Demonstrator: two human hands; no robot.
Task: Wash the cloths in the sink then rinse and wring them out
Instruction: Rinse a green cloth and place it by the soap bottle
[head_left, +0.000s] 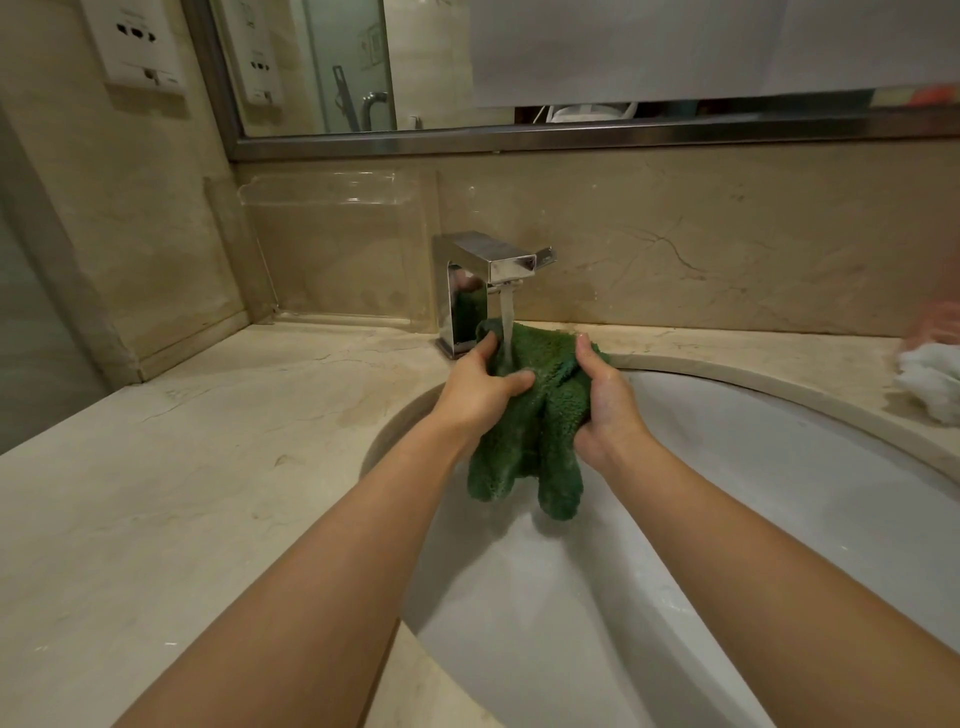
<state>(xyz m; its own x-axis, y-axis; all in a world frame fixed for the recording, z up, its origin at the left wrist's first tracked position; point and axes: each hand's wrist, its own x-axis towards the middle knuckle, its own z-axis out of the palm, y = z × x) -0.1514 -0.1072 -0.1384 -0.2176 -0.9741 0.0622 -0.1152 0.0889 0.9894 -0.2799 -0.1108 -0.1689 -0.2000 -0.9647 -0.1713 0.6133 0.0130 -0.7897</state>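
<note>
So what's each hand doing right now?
Left hand: grips the green cloth under the tap.
Right hand: grips the same cloth.

Beige marble counter (208, 467) and wall (675, 234) beneath a steel-framed mirror (519, 140), dimly lit.

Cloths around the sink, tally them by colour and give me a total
Green: 1, green cloth held under the tap by the left hand and right hand
White: 1, white cloth on the counter
Total: 2
</note>
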